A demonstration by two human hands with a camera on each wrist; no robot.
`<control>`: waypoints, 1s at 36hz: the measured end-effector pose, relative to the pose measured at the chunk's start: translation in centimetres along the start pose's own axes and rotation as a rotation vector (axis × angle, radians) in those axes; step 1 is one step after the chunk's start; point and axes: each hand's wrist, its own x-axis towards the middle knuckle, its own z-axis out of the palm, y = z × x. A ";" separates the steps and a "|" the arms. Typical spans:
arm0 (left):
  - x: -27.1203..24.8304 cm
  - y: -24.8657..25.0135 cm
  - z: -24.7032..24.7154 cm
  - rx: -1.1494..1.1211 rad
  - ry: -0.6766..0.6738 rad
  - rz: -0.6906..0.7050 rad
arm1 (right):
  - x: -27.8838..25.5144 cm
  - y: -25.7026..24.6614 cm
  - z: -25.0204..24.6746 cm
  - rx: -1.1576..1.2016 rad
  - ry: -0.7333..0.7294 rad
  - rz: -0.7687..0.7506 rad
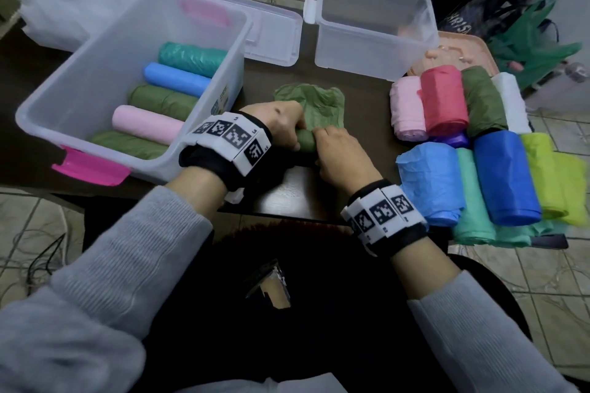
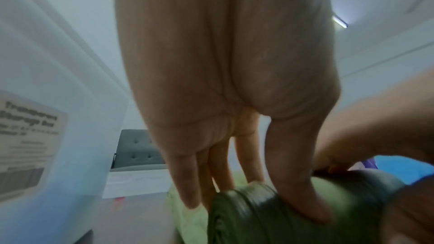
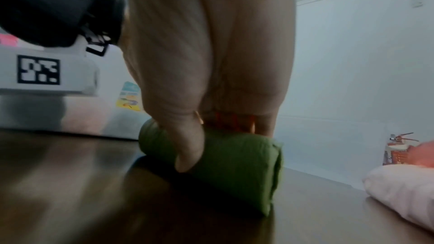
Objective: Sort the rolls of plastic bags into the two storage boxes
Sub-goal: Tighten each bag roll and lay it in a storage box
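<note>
In the head view both hands are covering most of the olive-green roll (image 1: pixel 306 140) lying on the dark table (image 1: pixel 297 195) between the two storage boxes, its loose end (image 1: pixel 314 102) trailing away. The wrist views are showing the left hand (image 2: pixel 234 99) pinching it, fingers behind and thumb in front, and the right hand (image 3: pixel 206 73) gripping likewise. Blur is smearing the left box (image 1: pixel 105 73) label; pale walls are rising behind.

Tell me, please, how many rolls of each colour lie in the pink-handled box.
Green rolls: 2
Teal roll: 1
Blue roll: 1
Pink roll: 1
Total: 5
</note>
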 end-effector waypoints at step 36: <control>-0.3 -0.3 0.5 -0.022 -0.061 -0.022 | -4.0 -1.7 0.9 0.081 0.157 -0.004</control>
